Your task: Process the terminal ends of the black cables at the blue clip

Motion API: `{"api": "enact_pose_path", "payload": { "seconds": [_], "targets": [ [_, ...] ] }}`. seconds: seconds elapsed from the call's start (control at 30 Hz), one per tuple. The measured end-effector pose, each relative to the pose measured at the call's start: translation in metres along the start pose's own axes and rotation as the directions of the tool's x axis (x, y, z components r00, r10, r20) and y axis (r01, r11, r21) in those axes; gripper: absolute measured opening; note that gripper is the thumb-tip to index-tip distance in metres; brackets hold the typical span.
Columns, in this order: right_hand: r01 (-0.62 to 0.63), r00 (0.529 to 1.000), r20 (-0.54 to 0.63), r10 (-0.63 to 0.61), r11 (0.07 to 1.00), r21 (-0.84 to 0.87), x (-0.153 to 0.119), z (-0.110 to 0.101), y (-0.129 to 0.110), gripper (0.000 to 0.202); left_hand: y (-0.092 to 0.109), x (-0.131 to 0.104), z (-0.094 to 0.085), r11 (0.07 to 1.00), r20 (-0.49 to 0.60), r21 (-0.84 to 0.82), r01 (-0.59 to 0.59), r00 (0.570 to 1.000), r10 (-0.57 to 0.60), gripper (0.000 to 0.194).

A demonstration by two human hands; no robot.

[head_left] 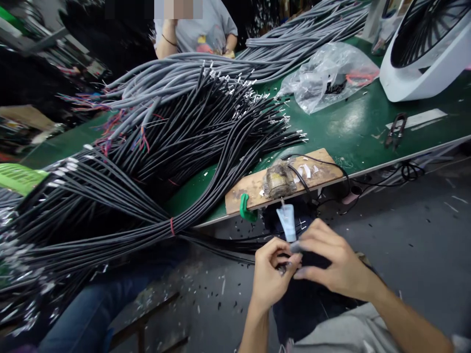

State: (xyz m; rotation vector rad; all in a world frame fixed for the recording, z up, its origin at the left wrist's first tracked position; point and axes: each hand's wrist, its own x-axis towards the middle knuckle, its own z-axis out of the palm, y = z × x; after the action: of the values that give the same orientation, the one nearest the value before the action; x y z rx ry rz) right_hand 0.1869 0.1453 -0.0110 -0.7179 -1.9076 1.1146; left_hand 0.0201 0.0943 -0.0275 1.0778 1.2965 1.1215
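Below the bench edge, my left hand [273, 274] is closed, with thumb and forefinger pinched around what looks like a black cable; the fingers hide most of it. Several thin black cables [224, 250] run from the bundle toward this hand. My right hand [331, 260] is beside it, its fingertips at the left fingertips and its thumb apart from its forefinger. Just above both hands, a pale blue tapered piece [288, 223] hangs from the shaft of a small tape-wrapped motor [277, 180]. The motor sits on a wooden board [243, 192].
A green clamp [247, 208] grips the board at the bench edge. Black cables [191, 152] and grey cables [176, 73] heap on the green bench [346, 122]. Right lie a clear bag [316, 83], thread snips [396, 130] and a white fan [408, 83]. Another person [195, 34] sits opposite.
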Motion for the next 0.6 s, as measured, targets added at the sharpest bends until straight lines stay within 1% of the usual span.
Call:
{"api": "enact_pose_path", "payload": {
  "seconds": [0.03,0.07,0.13,0.2,0.23,0.33,0.43,0.53,0.6],
  "targets": [
    [0.043,0.999,0.029,-0.042,0.999,-0.010,0.002,0.004,-0.004,0.007,0.001,-0.002,0.000,1.000,-0.007,0.022,0.013,1.000,-0.012,0.017],
    [0.073,0.997,0.021,-0.073,0.997,0.004,0.004,0.009,-0.006,0.003,0.001,-0.005,-0.001,0.999,-0.006,0.041,0.011,1.000,-0.011,0.019],
    [0.106,0.991,-0.083,-0.102,0.994,0.042,0.006,0.016,-0.006,0.010,0.002,-0.011,-0.004,0.998,0.003,0.065,-0.020,1.000,0.020,0.017],
    [0.091,0.979,-0.187,-0.076,0.993,0.072,0.004,0.021,-0.003,0.014,0.002,-0.017,-0.005,0.996,0.000,0.068,-0.064,0.998,0.064,0.010],
    [0.073,0.976,-0.211,-0.050,0.992,0.101,0.003,0.023,-0.001,0.015,0.001,-0.019,-0.005,0.994,-0.011,0.070,-0.088,0.996,0.089,0.007],
    [0.010,0.975,-0.218,0.045,0.970,0.244,-0.002,0.031,0.003,0.017,-0.004,-0.023,-0.002,0.988,-0.069,0.080,-0.133,0.988,0.139,0.005],
    [-0.017,0.962,-0.253,0.105,0.944,0.329,-0.004,0.035,0.006,0.017,-0.007,-0.023,0.002,0.989,-0.105,0.086,-0.119,0.986,0.127,0.007],
    [-0.012,0.967,-0.237,0.096,0.941,0.337,-0.003,0.032,0.008,0.014,-0.004,-0.023,0.003,0.987,-0.110,0.113,-0.116,0.986,0.129,0.007],
    [-0.028,0.977,-0.197,0.085,0.961,0.275,-0.003,0.028,0.007,0.011,0.000,-0.022,0.004,0.976,-0.109,0.167,-0.137,0.982,0.156,0.008]
  ]
}}
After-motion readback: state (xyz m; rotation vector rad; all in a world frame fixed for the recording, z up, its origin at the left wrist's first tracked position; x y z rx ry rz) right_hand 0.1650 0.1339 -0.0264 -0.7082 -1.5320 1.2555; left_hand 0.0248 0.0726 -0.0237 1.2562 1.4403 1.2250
